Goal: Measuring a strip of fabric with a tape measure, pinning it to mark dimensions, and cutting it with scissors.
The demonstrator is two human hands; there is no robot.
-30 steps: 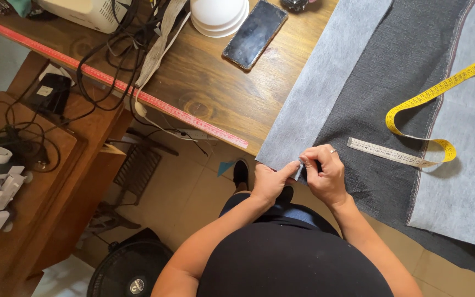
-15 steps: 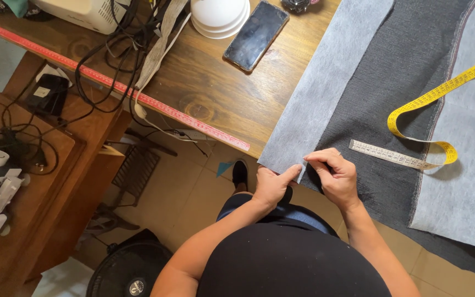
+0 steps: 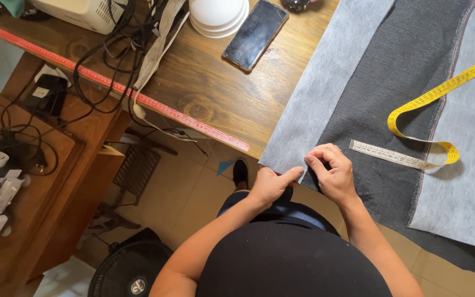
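Both hands meet at the near edge of the wooden surface (image 3: 215, 93), right where the cloth hangs over. The left hand (image 3: 269, 186) is mostly curled, its forefinger stretched out and pressing on the near corner of the pale grey fabric strip (image 3: 325, 88). The right hand (image 3: 333, 173) sits just beside it, fingers bent inward and pinching the same corner of the strip where it meets the dark denim (image 3: 408, 93). Whether anything small is tucked between those fingers I cannot tell.

The pale strip runs from that near corner away toward the far side, lying along the left border of the denim. To the right of the denim lies a second pale grey piece (image 3: 468, 181). A yellow measuring tape (image 3: 413, 107) loops over the denim and that second piece, its white end lying flat just right of the right hand.

Farther off on the surface, left of the cloth, a dark phone (image 3: 255, 34) lies face up beside a stack of white bowls (image 3: 218, 15). A red ruler strip (image 3: 111, 85) runs along the surface's left edge, with black cables (image 3: 103, 60) tangled across it. A black fan (image 3: 130, 269) stands on the floor below.
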